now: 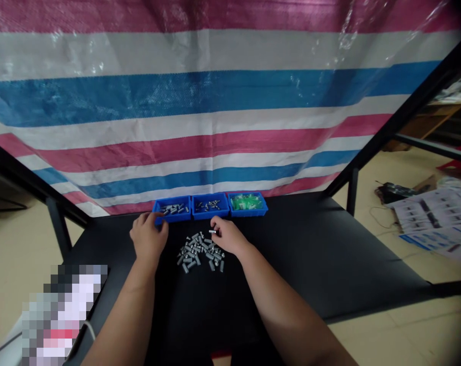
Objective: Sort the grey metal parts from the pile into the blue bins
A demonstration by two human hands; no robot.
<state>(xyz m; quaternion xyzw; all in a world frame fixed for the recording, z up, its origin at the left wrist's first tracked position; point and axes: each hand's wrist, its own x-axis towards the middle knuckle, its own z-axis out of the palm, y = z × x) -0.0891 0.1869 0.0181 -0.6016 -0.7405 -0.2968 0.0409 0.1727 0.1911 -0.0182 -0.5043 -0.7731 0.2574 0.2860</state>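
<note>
Right hand: the person's right hand (229,237), in the centre of the frame, pinches a small silver metal piece (212,232) between thumb and fingers, above the upper right edge of the pile.
Left hand: the person's left hand (149,235), left of centre, has its fingers bent and thumb spread apart, at the near left corner of the left bin; whether it touches the bin, I cannot tell.
Pile: a loose heap of grey cylinders and small silver screws (200,250) lies between the 2 forearms.
Bins: 3 blue plastic bins stand in a row beyond the hands. The left bin (174,219) holds silver-grey pieces, the middle bin (211,214) small metal screws, the right bin (248,212) bright green pieces.
Table: a matte black tabletop (302,254) carries bins and pile.
Backdrop: a red, white and blue striped plastic sheet (200,96) fills the upper frame.
Lower left: a pixelated device (68,315) with a pale cable (90,329).
Right edge: printed sheets (430,216) on the floor.
</note>
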